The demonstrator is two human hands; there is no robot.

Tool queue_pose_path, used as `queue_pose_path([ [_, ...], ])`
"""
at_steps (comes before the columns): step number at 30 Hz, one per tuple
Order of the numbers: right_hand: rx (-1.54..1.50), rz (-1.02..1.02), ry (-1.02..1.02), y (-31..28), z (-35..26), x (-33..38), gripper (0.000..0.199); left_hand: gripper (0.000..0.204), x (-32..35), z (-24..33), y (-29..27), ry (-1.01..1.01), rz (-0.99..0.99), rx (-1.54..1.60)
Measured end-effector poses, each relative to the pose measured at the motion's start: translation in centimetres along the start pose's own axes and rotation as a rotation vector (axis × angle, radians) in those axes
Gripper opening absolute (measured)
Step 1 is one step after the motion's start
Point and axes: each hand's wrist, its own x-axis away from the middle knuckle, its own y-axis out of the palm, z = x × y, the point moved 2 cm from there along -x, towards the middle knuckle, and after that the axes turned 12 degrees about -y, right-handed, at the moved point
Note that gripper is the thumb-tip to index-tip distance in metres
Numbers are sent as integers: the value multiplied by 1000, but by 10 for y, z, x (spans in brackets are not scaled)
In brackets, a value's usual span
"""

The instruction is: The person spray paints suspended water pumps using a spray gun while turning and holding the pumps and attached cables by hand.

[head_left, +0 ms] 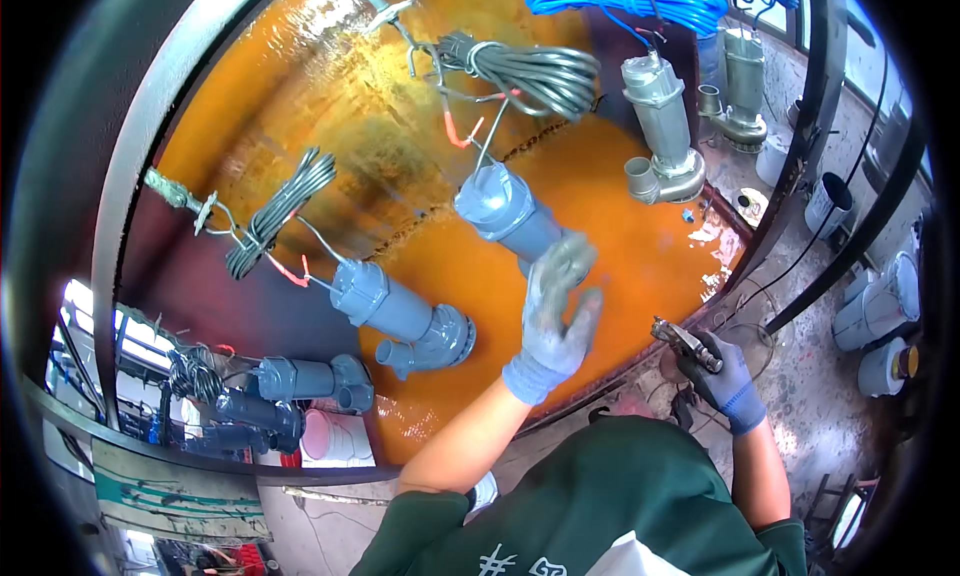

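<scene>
A blue-grey submersible pump (510, 214) hangs tilted in front of me from a hook and a bundle of dark cable (530, 74). My left hand (555, 311), in a grey-blue work glove, is raised at its lower end, fingers stretched and thumb apart. It hides that end, so I cannot tell whether it touches the pump. Lower right, my gloved right hand (722, 376) is closed around a metal spray gun (688, 344), its nose pointing up and left. Left of my left hand hangs another blue-grey pump (395, 311) with its own coiled cable (275, 216).
Behind the pumps stands an orange-stained booth wall (330, 86) inside a dark curved frame. Greyish-green pumps (660, 126) with blue cable (630, 4) hang at upper right. More pumps (300, 378) hang at lower left. Buckets (828, 204) stand on the right-hand floor, near a black hose.
</scene>
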Motion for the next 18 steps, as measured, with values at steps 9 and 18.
queue_pose_path([
  [9,-52,134,-78,-53,-112,-44,27,25,325,-200,-23,-868,-198,-226],
  [18,280,-395,-580,-50,-189,-50,35,37,603,-266,-106,-1210,-620,-541],
])
